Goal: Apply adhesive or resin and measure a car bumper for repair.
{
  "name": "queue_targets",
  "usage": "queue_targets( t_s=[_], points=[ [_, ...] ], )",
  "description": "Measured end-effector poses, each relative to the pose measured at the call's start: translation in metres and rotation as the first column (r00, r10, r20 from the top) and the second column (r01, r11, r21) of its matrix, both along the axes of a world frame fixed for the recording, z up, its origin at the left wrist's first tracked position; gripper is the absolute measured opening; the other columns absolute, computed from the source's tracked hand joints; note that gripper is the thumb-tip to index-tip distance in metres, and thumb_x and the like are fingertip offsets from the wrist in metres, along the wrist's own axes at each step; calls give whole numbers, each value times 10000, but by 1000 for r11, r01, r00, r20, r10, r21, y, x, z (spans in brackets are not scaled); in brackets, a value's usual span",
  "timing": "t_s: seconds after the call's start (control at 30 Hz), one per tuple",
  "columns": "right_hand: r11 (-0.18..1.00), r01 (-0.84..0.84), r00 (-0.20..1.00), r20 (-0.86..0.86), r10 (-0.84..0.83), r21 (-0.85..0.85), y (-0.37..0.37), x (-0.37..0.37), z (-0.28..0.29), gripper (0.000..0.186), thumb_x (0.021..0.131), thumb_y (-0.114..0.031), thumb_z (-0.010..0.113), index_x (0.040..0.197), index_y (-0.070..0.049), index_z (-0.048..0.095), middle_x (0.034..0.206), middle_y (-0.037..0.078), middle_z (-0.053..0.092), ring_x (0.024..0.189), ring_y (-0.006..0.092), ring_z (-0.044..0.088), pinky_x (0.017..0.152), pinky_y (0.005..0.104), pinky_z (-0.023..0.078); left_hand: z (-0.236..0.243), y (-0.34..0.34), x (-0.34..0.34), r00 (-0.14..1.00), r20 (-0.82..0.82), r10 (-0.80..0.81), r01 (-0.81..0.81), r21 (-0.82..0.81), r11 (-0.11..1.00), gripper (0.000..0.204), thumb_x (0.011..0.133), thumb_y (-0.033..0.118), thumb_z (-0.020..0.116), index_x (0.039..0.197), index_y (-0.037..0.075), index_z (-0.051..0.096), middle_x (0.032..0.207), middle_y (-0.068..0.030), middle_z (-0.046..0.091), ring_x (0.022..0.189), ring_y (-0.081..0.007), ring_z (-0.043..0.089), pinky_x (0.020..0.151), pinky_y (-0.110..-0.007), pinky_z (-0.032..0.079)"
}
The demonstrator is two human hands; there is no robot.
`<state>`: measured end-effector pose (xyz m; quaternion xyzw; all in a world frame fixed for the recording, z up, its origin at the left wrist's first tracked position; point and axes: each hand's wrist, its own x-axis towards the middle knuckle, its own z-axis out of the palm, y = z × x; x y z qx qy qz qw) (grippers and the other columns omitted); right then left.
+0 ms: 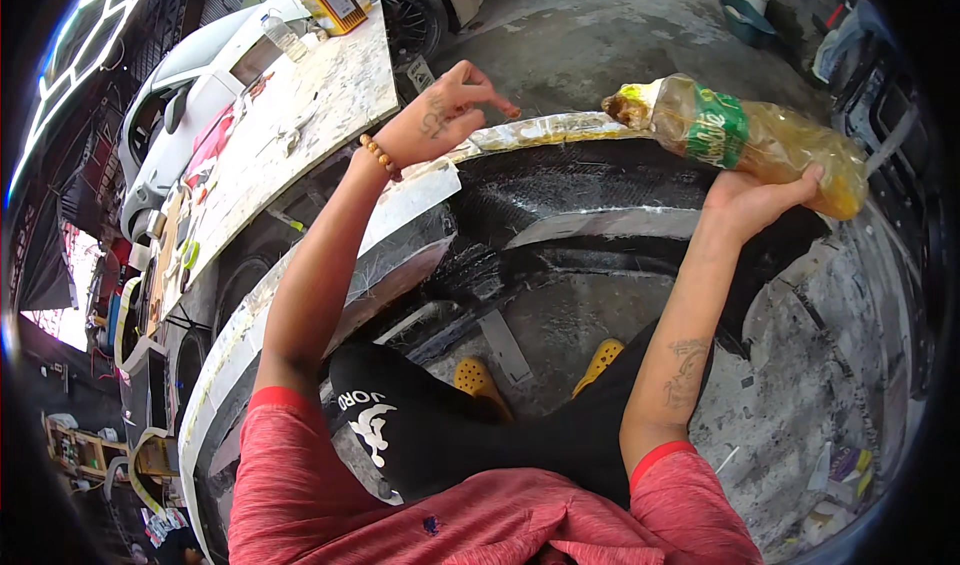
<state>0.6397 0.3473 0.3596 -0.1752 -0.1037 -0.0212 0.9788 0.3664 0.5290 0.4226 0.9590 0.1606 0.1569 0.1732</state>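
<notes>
My right hand (760,197) grips a crumpled plastic bottle (780,140) with a green label and yellowish residue; its crusted neck points left over a curved black body panel (580,177). My left hand (455,105) is raised above the panel's pale, yellow-streaked edge (530,133), fingers loosely bent and apart, with nothing clearly held. A pale strip (410,205) lies along the panel's left part. I sit inside the panel's curve, my yellow clogs (478,385) on the grey floor.
A stained board (350,75) at upper left holds a yellow tin (325,0), a clear bottle (285,35) and tools. White cars (185,80) stand behind it. A teal basin (748,20) is at upper right, dark panels (905,165) at far right, assorted parts at left.
</notes>
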Motion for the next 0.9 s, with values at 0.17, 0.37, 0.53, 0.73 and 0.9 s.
queue_targets(
  t_s=[0.17, 0.37, 0.53, 0.73, 0.9],
  points=[
    [1000, 25, 999, 20, -25, -15, -7, 2, 3, 737, 977, -524, 528, 1514, -64, 319, 1506, 146, 414, 1381, 300, 426, 1166, 452, 336, 3, 9, -3, 997, -35, -73, 76, 120, 990, 424, 843, 14, 480, 1145, 151, 744, 1168, -66, 498, 1040, -183, 526, 883, -306, 451],
    [999, 28, 999, 23, -27, -37, -11, 6, -1, 747, 971, -530, 533, 1514, -64, 316, 1506, 147, 413, 1382, 302, 427, 1166, 455, 340, -13, 15, -13, 993, -85, -84, 96, 160, 982, 415, 821, 29, 501, 1113, 182, 754, 1234, -121, 481, 1155, -311, 507, 1067, -420, 406],
    [998, 37, 999, 28, -36, -53, -9, 2, 2, 747, 974, -523, 529, 1517, -59, 311, 1506, 149, 415, 1378, 303, 434, 1165, 456, 343, -25, 15, -27, 990, -138, -27, 65, 283, 957, 530, 777, -53, 469, 1127, 226, 751, 1309, -114, 483, 1084, -280, 510, 1018, -410, 416],
    [999, 29, 1000, 6, -28, -45, -9, 2, 3, 728, 978, -504, 521, 1511, -49, 327, 1501, 155, 426, 1375, 303, 438, 1167, 454, 337, -28, 14, -42, 993, -115, 13, 25, 324, 946, 610, 740, -134, 446, 1122, 225, 757, 1353, -111, 477, 1080, -253, 512, 978, -375, 429],
    [999, 26, 1000, 15, -25, -35, -8, 5, 2, 721, 975, -497, 527, 1505, -48, 340, 1497, 157, 434, 1371, 304, 442, 1163, 456, 344, -34, 14, -53, 997, -73, 17, 1, 238, 971, 542, 753, -84, 507, 1081, 266, 760, 1324, -105, 471, 1022, -276, 510, 981, -444, 426]
  ],
)
